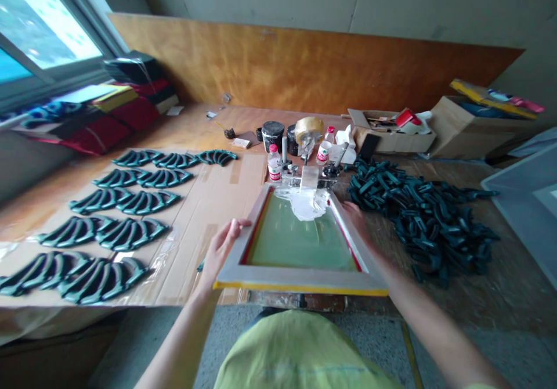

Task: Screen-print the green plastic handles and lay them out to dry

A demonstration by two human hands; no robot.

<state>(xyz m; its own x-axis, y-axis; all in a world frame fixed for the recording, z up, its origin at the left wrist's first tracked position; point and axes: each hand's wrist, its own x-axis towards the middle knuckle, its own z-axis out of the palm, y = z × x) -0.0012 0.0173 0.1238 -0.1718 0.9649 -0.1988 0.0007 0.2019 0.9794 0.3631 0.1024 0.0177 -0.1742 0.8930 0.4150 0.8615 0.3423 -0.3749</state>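
A silkscreen printing frame (300,277), grey with a yellow front edge and green mesh, stands in front of me. White ink (307,204) is pooled on the mesh at its far end, beneath a pale squeegee-like block (309,178). At the frame's left side my left hand (223,245) is closed, fingertips at the edge. My right hand (357,222) is by the right side, its fingers mostly hidden behind the frame. A small dark green piece (200,265) shows beside my left wrist. A metal clamp (333,170) is at the frame's back.
Rows of dark green curved handles (130,232) lie on cardboard (209,197) to the left. A heap of similar pieces (418,215) is at right. Behind stand red-capped bottles (274,164), a black tub (273,136), tape (308,126) and open cartons (391,136). A plastic bin (526,197) is far right.
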